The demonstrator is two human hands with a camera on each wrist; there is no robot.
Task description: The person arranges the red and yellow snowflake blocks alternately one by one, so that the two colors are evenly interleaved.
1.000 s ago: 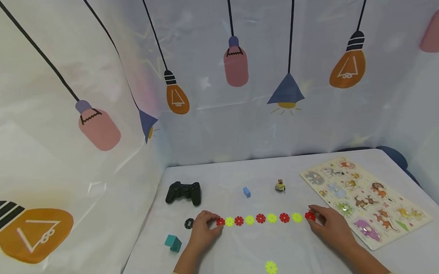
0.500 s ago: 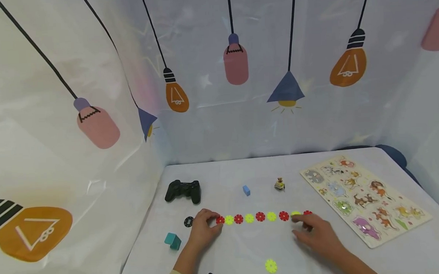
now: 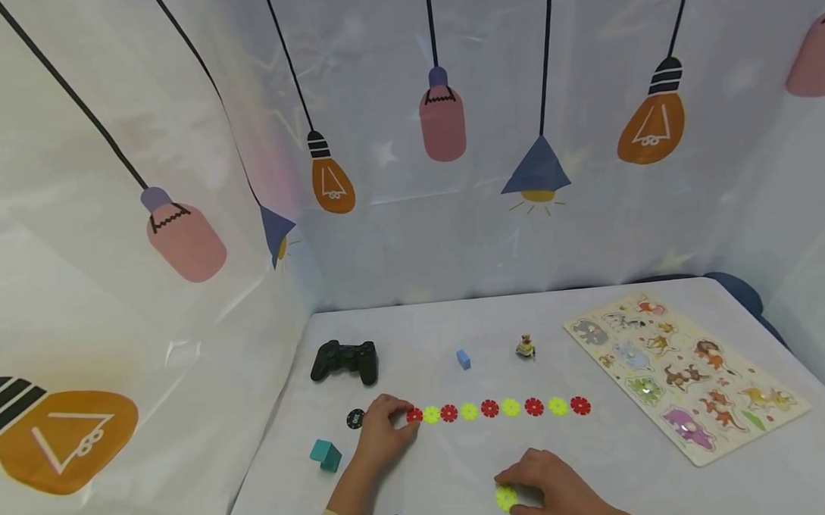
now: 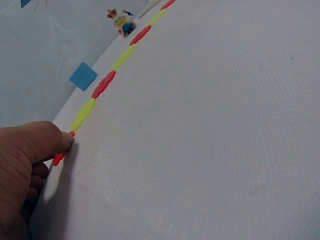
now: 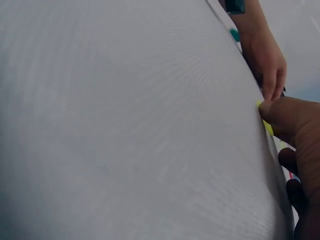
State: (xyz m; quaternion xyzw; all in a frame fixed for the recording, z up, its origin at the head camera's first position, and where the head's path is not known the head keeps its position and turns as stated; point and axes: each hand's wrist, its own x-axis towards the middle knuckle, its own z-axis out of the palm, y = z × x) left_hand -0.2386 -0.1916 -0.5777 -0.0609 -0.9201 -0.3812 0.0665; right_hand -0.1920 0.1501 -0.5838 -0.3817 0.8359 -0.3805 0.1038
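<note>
A straight row of flat, notched discs, alternately red [image 3: 489,409] and yellow [image 3: 511,408], lies across the white table. My left hand [image 3: 386,433] pinches the red disc [image 3: 414,415] at the row's left end; in the left wrist view its thumb [image 4: 57,142] lies against that disc's edge. Nearer the front of the table, a separate yellow disc [image 3: 506,499] is between the thumb and fingers of my right hand [image 3: 553,489]. The right wrist view shows only slivers of this yellow disc [image 5: 268,128] beside the thumb.
A black game controller [image 3: 345,361], a small blue block [image 3: 463,359] and a little figurine [image 3: 525,347] stand behind the row. Left of it are a black round chip [image 3: 355,419] and a teal block [image 3: 326,456]. An animal puzzle board [image 3: 686,377] lies at right.
My right hand has left the red disc at the row's right end, moved left and toward the front, and taken hold of the separate yellow disc. The left hand has stayed in place.
</note>
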